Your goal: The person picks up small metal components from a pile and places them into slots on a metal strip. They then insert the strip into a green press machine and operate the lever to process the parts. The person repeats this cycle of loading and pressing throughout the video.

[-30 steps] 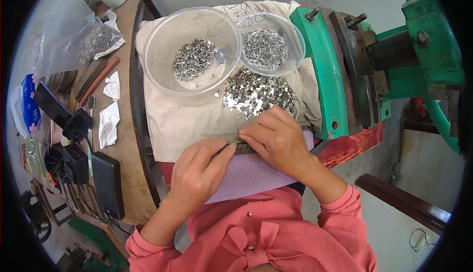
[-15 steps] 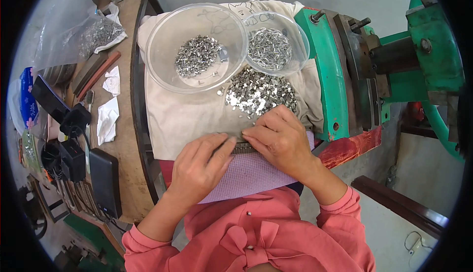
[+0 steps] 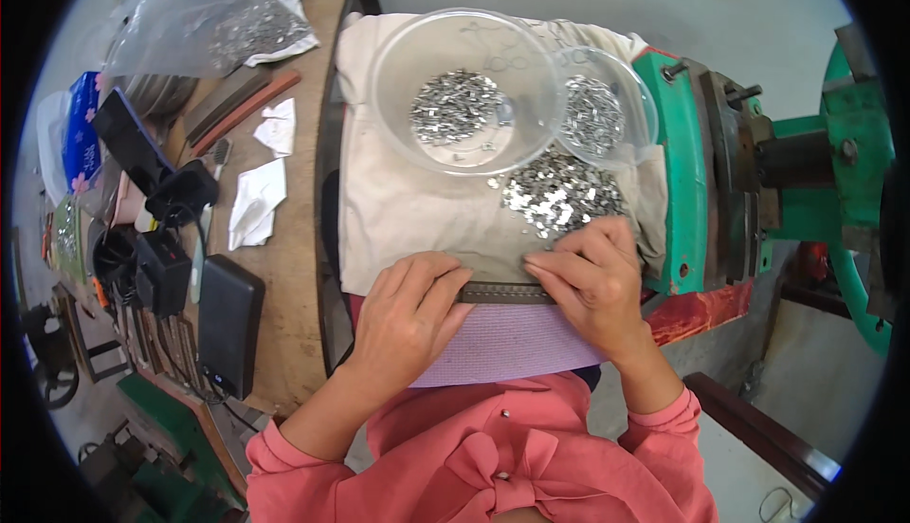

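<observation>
A dark slotted metal strip (image 3: 504, 293) lies crosswise at the near edge of the beige cloth, with a row of small openings or pieces along it. My left hand (image 3: 408, 310) is closed around its left end, thumb on the near side and fingers on the far side. Over the right end, my right hand (image 3: 599, 286) has thumb and forefinger pinched together. Whatever sits between those fingertips is too small to make out. Just beyond my right hand is a loose pile of small flat metal pieces (image 3: 559, 196).
A large clear bowl (image 3: 384, 134) and a smaller clear tub (image 3: 643, 106) hold small metal parts on the cloth (image 3: 408, 229). A green machine (image 3: 684, 191) stands at the right. The wooden bench (image 3: 294, 324) at the left carries a black power bank (image 3: 230, 324), papers and tools.
The whole view has shifted, so the scene sits farther right. My hands are wider apart, and more of the strip shows between them. My right hand remains pinched by the strip.
</observation>
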Demonstrator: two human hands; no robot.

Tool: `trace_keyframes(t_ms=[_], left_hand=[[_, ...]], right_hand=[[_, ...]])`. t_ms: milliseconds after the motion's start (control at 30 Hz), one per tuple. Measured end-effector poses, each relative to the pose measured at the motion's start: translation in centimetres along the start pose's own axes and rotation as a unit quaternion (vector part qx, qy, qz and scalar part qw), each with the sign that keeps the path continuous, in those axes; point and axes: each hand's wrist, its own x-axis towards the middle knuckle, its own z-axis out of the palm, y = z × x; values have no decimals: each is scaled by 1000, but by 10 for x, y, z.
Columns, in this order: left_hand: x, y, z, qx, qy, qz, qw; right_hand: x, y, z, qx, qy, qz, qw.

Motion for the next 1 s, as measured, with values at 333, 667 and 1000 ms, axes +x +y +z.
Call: trace_keyframes(t_ms=[333, 667, 1000], left_hand=[[-6, -11, -3, -60, 2, -35, 998], [0, -12, -5, -76, -25, -57, 995], [0, -12, -7, -71, -31, -58, 995]], right_hand=[[1, -4, 1, 2, -19, 34, 999], [8, -14, 2, 87, -109, 133, 981], [20, -28, 15, 116, -180, 143, 966]])
